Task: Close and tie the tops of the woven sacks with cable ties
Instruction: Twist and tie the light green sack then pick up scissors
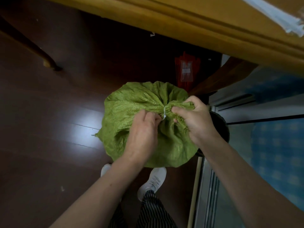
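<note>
a: where's the sack?
b: the green woven sack (141, 111) stands on the dark wooden floor (49, 120), just in front of the person's white shoes (154, 180), below the near edge of the worktop (197, 22).
a: is it closed?
b: its mouth is gathered into a neck, and a white cable tie (164, 112) loops round that neck. so the tie looks threaded; whether it's pulled fully tight i cannot tell.
a: and the hands?
b: the right hand (194, 119) is curled tight round the bunched top beyond the tie. the left hand (143, 129) has its fingers curled at the tie's lower end, apparently pinching the tail.
a: what's left?
b: i'd judge a last cinch on this one. no other sack shows, but a bundle of spare ties (278, 15) lies on the worktop towards its right end, and a red packet (186, 69) lies on the floor beyond the sack.
</note>
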